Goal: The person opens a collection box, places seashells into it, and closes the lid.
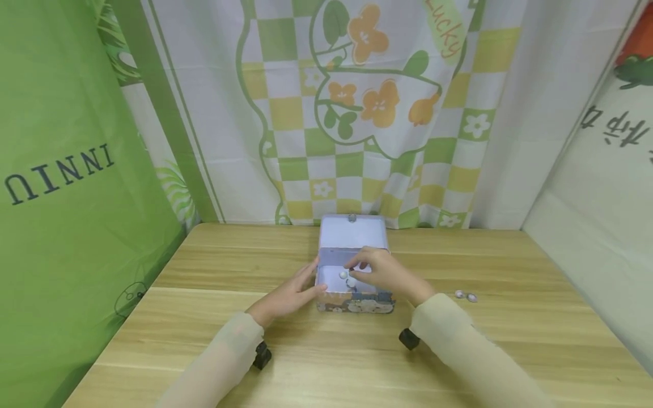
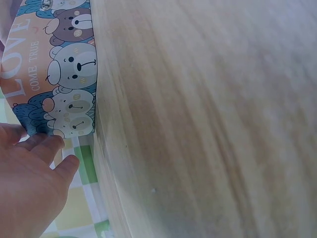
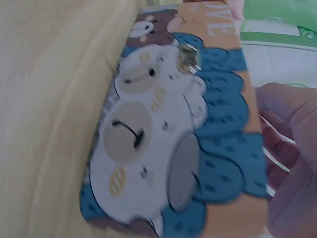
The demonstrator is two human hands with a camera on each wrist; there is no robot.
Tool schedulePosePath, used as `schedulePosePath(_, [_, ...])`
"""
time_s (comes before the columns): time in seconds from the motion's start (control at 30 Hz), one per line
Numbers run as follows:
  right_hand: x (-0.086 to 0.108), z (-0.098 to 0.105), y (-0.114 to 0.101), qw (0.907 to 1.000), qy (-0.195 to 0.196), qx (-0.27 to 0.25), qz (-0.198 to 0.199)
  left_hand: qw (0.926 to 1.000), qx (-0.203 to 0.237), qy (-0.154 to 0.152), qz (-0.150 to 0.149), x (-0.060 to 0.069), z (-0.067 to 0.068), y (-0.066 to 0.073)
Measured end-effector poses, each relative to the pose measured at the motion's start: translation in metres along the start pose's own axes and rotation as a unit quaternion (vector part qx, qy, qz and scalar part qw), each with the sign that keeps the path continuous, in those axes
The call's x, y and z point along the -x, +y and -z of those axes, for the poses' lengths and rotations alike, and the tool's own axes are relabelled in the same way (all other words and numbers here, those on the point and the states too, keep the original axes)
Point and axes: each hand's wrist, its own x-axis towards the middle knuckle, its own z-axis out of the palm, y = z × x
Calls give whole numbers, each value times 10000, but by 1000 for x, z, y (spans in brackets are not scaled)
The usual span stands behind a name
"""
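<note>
A rectangular box point(image 1: 331, 306) with cartoon bears on its front stands on the table, its pale lid point(image 1: 352, 232) raised at the back. Along the left side of the box rests my left hand point(image 1: 288, 294), fingers fairly straight and thumb at the front left corner. The left wrist view shows those fingers touching the box's end. My right hand point(image 1: 380, 272) reaches over the open box, thumb and forefinger close together. A small round whitish piece point(image 1: 343, 275) shows just by the fingertips, and another pale piece point(image 1: 351, 281) lies below; whether either is pinched is unclear.
Two small round pieces point(image 1: 466, 296) lie on the wooden table point(image 1: 510, 340) to the right of the box. A thin dark cord point(image 1: 130, 297) hangs at the table's left edge. Patterned curtains point(image 1: 296, 113) stand behind the table, with cloth on both sides.
</note>
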Motion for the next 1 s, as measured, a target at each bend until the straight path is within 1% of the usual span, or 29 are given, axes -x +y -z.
schedulePosePath(0.17, [-7,-10,-3,9998,-83,-92,-124,10000,41,-34,-69,0,1,1])
schedulePosePath(0.3, [-11,-17,-3,9996,-159,-57,-237,9999,18,-41,-117,0,1,1])
schedulePosePath(0.47, [-16,-23,-2,9983,-417,82,-400,9999,-38,-16,-147,1,1,1])
schedulePosePath(0.63, [-19,-27,-3,9969,-590,152,-493,9999,-64,14,-107,1,1,2])
schedulePosePath(0.93, [-21,-28,0,9956,-635,70,-690,10000,35,-47,-40,2,2,4])
schedulePosePath(1.0, [-20,-27,0,9957,-620,82,-678,10000,37,-52,-51,2,2,4])
